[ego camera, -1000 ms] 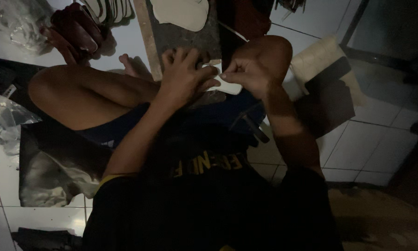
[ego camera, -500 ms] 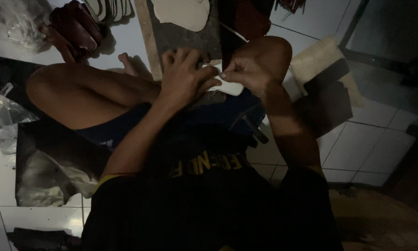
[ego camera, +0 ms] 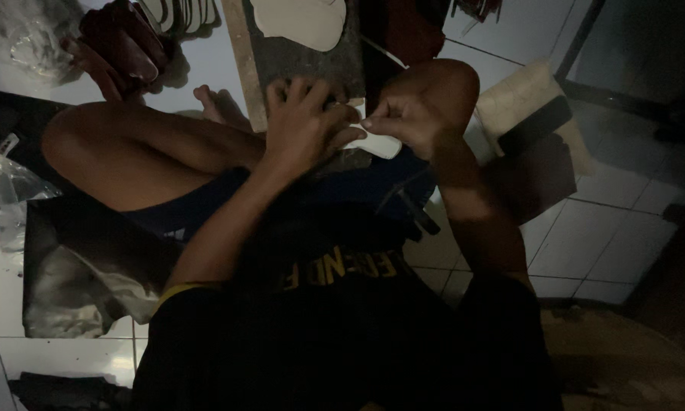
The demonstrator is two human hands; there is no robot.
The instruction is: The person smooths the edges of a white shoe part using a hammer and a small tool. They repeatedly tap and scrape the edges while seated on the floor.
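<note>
Left hand (ego camera: 304, 125) presses, right hand (ego camera: 403, 122) pinches the white insole piece (ego camera: 379, 144) (looks thin, light, floppy); best gripped at edges.

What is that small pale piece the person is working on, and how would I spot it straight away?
Find the dark board resting against the seated person's raised knees. At its lower edge the left hand and right hand meet over a small white flat piece. A larger pale sole-shaped cutout lies on the board's top end, but only the small piece is pinched between fingers.
</note>
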